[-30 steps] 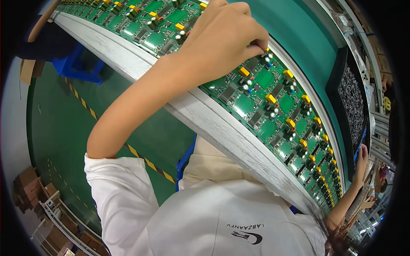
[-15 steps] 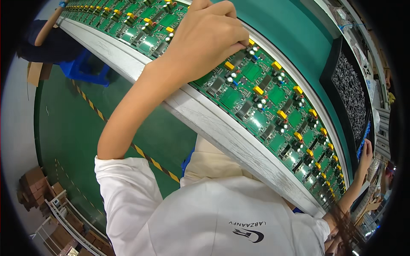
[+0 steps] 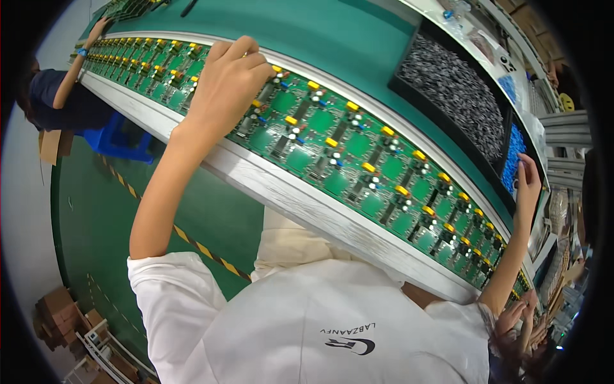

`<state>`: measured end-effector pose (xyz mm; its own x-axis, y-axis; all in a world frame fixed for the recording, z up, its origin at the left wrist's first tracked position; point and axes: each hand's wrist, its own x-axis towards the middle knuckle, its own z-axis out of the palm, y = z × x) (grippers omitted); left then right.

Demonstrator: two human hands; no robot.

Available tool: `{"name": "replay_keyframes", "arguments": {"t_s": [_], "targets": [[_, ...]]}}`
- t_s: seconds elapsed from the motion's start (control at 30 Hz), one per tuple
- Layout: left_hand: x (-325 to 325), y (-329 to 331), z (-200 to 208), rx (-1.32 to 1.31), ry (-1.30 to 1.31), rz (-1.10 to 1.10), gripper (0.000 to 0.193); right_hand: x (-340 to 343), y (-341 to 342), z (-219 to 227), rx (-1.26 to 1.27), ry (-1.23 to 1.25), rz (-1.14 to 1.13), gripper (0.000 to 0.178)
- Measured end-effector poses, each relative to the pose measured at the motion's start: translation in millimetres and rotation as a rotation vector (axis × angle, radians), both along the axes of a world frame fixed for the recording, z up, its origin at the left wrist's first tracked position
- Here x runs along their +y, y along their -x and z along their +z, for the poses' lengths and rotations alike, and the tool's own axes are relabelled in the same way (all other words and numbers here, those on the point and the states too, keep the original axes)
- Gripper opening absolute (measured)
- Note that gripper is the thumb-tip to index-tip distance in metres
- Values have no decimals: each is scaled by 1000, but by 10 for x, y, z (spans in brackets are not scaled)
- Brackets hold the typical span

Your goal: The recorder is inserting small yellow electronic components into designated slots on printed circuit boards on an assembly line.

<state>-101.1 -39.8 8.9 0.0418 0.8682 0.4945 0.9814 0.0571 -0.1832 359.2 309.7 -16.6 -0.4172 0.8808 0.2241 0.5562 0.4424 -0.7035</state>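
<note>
My left hand (image 3: 231, 86) rests over the row of green circuit boards (image 3: 297, 160), its fingers curled and pressed together at the far edge. Whatever may be between those fingertips is hidden. The boards carry yellow block components (image 3: 352, 106), silvery cylinders and small blue parts. Far to the right, my right hand (image 3: 528, 182) is at the blue small parts (image 3: 513, 150) in the end compartment of a black tray (image 3: 505, 174). Its thumb and fingertips come together in a pinch; anything in them is too small to make out.
Many dark small parts (image 3: 451, 89) fill the tray's larger compartment. A pale metal rail (image 3: 288, 182) edges the boards on my side. At the far left a co-worker's hand (image 3: 98, 31) reaches over the line; other people's hands (image 3: 518, 313) show at lower right. A blue stool (image 3: 118, 141) stands left.
The view has swung right, so the boards and tray sit further left in it. My left hand stays at about the same board spot. My right hand remains by the blue parts, now more visible.
</note>
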Motion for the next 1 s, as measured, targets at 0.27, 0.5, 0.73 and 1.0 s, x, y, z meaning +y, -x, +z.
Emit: {"name": "replay_keyframes", "arguments": {"t_s": [0.27, 0.5, 0.73, 1.0], "targets": [[-21, -28, -88, -437, -8, 218, 14, -176, 47, 34, 118, 29, 68, 22], [-9, 11, -99, -581, -28, 265, 15, -153, 22, 10, 176, 9, 158, 25], [-33, -147, -191, -430, -163, 195, 19, -110, 23, 14, 260, 25, 127, 22], [1231, -1064, 169, -472, -213, -131, 25, -215, 54, 66, 191, -64, 55, 17]]}}
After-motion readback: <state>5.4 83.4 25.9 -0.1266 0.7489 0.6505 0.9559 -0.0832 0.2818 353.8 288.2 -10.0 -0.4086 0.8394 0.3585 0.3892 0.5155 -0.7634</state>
